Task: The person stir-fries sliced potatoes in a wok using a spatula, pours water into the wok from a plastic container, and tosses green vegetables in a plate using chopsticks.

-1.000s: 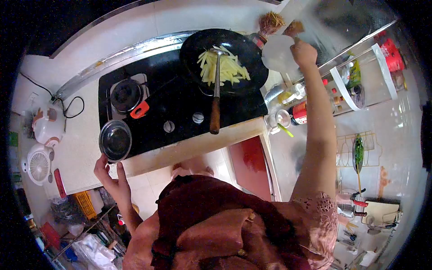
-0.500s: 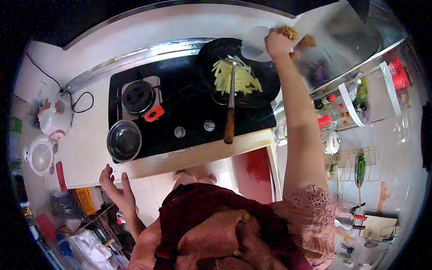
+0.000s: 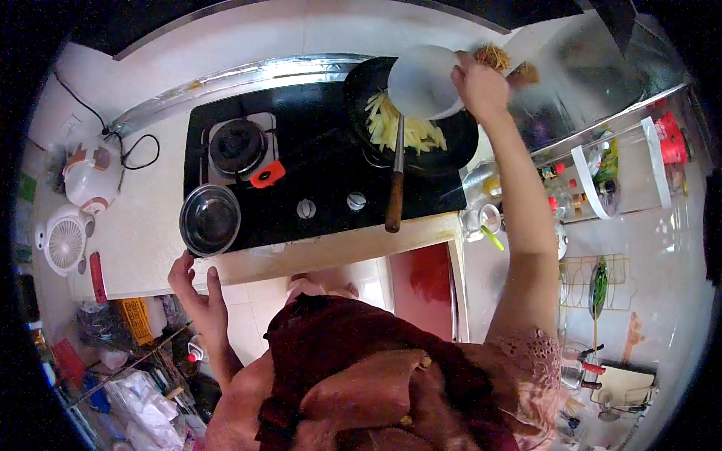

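My right hand (image 3: 481, 89) grips the rim side of a white, round plastic bowl (image 3: 426, 81). The bowl is tilted over the black wok (image 3: 459, 146) and hides part of it. Pale yellow-green cut strips (image 3: 395, 129) lie inside the wok. A spatula (image 3: 396, 180) with a wooden handle rests in the wok, its handle reaching past the stove's front edge and its head hidden behind the bowl. My left hand (image 3: 201, 295) is open, fingers apart, just below the counter's front edge, near a clear glass bowl (image 3: 210, 220). It holds nothing.
The black gas stove (image 3: 316, 165) has a second burner (image 3: 237, 146) at left with an orange tag. A rice cooker (image 3: 92, 174), small white fan (image 3: 64, 246) and red-handled item (image 3: 98, 278) stand on the left counter. A bundle brush (image 3: 492, 56) is behind my right hand.
My right hand has brought the white bowl forward over the wok, tilting it above the strips. My left hand stays open near the counter edge; the view has shifted slightly.
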### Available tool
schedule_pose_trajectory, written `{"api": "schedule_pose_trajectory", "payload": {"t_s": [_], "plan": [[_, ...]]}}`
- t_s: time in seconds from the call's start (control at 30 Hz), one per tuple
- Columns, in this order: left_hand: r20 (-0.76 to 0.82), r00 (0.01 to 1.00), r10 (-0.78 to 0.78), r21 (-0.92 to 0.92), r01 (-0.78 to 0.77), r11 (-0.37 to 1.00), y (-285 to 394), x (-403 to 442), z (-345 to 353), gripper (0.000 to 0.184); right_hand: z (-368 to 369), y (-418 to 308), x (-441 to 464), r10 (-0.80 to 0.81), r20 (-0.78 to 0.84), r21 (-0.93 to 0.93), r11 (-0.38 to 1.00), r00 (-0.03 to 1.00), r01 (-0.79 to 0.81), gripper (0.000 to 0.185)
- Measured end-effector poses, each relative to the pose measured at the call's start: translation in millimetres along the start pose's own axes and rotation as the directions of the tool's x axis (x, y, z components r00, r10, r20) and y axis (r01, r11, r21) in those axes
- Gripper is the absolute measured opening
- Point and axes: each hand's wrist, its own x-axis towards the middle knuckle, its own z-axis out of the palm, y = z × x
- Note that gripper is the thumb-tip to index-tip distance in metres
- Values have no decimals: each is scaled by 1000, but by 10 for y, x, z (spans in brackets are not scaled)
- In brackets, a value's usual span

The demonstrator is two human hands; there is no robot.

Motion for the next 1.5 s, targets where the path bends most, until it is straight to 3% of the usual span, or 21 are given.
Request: {"api": "schedule_pose_trajectory", "payload": {"t_s": [0.17,0.27,0.37,0.47,0.6,0.7,0.8,1.0,1.27,1.37,1.5], "plan": [[30,997,71,-53,-69,996,103,86,117,44,-261,538,-406,118,-43,249,963,992,-104,35],[34,995,91,-124,-86,989,140,128,235,42,-268,1036,-697,176,7,543,826,984,-152,35],[61,993,102,-128,-93,987,199,160,304,41,-271,1405,-1087,259,-68,660,736,964,-151,36],[59,990,126,-202,-112,973,238,181,387,39,-410,1537,-1461,333,-70,636,741,940,-216,38],[39,985,167,-210,-155,965,361,209,469,38,-495,1702,-1768,319,-72,438,861,945,-258,38],[30,985,170,-236,-158,959,435,227,527,36,-490,1778,-1832,372,41,249,895,927,-370,38],[34,988,149,-264,-135,955,474,211,558,35,-468,1671,-1764,351,18,331,882,936,-337,35],[26,988,154,-268,-142,953,478,194,558,35,-550,1178,-1446,190,20,41,981,982,-191,34],[-2,994,112,-247,-109,963,327,124,483,35,-326,1286,-949,-21,4,-315,949,1000,21,34],[4,996,93,-218,-90,972,304,116,464,35,-102,1606,-750,-92,-71,-331,942,993,63,33],[12,997,79,-226,-74,971,228,112,462,35,-74,1690,-561,72,-84,-340,936,994,-96,36]]}}
